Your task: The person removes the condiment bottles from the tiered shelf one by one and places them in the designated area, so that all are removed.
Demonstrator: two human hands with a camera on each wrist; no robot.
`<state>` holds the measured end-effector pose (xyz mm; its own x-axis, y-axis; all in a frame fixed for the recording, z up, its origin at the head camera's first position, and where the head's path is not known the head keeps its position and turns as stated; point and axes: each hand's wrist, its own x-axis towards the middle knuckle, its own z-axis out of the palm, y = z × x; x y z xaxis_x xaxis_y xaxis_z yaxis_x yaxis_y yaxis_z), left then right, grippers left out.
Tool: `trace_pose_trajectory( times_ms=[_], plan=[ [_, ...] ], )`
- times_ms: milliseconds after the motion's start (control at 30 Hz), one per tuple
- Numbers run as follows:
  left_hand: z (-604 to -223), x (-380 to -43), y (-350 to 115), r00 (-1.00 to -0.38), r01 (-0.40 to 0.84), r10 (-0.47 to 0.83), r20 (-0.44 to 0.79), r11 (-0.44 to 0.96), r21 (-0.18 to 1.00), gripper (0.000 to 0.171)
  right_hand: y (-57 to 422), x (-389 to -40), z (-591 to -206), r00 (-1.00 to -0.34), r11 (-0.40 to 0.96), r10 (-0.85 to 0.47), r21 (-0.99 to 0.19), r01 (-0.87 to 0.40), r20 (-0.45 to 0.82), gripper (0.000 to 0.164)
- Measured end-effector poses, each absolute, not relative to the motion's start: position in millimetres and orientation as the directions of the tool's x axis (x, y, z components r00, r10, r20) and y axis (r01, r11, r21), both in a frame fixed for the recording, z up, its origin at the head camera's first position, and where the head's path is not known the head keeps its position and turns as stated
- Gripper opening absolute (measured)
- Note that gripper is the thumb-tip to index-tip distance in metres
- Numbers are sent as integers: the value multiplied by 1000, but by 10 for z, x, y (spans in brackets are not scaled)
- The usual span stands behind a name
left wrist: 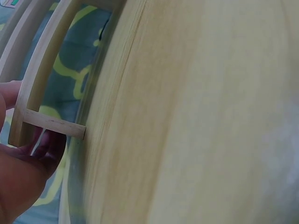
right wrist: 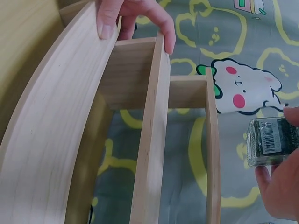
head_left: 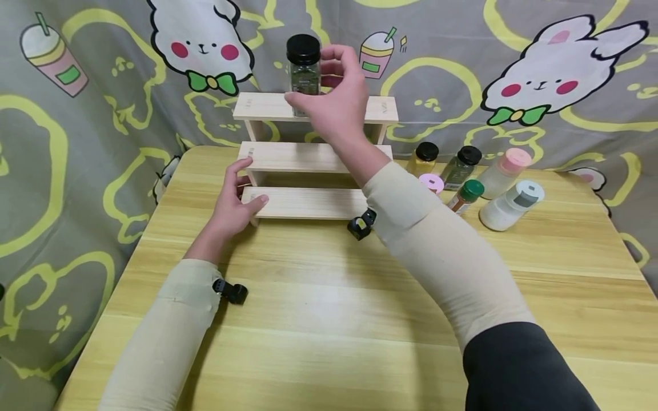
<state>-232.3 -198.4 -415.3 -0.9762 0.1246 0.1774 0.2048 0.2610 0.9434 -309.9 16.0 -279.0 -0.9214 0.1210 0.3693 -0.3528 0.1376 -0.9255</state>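
A three-tier wooden rack (head_left: 303,204) stands near the back of the table. My left hand (head_left: 231,200) grips its left end, thumb on the lowest board and fingers around the side; the left wrist view shows these fingers (left wrist: 49,147) partly hidden behind the wood. My right hand (head_left: 339,105) holds a clear glass spice jar (head_left: 304,74) with a black lid, upright, thumb on one side and fingers on the other. From the right wrist view, the jar (right wrist: 268,140) has dark green contents and a barcode label, and its base is apart from the top board (right wrist: 213,154).
Right of the rack stand several containers: two black-lidded jars (head_left: 460,166), a pink-capped bottle (head_left: 506,171), a green-capped jar (head_left: 466,195), a white-capped bottle (head_left: 509,206) and a purple lid (head_left: 432,182). A patterned curtain (head_left: 437,85) hangs behind the wooden table (head_left: 319,319).
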Motion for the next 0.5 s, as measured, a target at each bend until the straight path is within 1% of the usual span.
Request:
trace_pose_trajectory(
  times_ms=[300, 500],
  plan=[
    [-4153, -2328, -1983, -977, 198, 127, 169, 278, 940, 74, 437, -3039, -2748, -916, 121, 194, -935, -334, 352, 66],
    [-4157, -2315, -1987, -977, 200, 126, 171, 271, 942, 74, 597, -3002, -2712, -904, 109, 220, -930, -352, 368, 65]
  ],
)
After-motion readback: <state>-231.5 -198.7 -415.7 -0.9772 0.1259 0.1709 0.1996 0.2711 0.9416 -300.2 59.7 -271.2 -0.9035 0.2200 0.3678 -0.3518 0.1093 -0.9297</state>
